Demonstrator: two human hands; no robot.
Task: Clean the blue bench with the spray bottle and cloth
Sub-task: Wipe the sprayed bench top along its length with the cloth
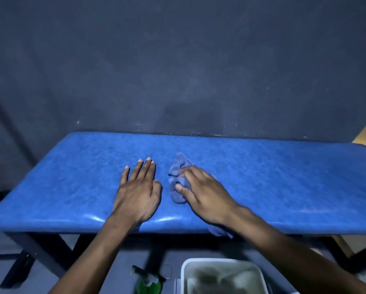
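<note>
The blue padded bench (283,177) stretches across the middle of the view. My left hand (138,188) lies flat on its seat, fingers spread, holding nothing. Just to its right, my right hand (205,196) presses and grips a crumpled blue cloth (178,169) against the seat. One end of the cloth hangs over the front edge under my wrist. The green spray bottle (148,281) stands on the floor below the bench, near the bottom of the view.
A white bin (220,264) with pale contents sits on the floor right of the spray bottle. A dark wall rises directly behind the bench. Dark bench legs (40,247) show under the seat at left and right.
</note>
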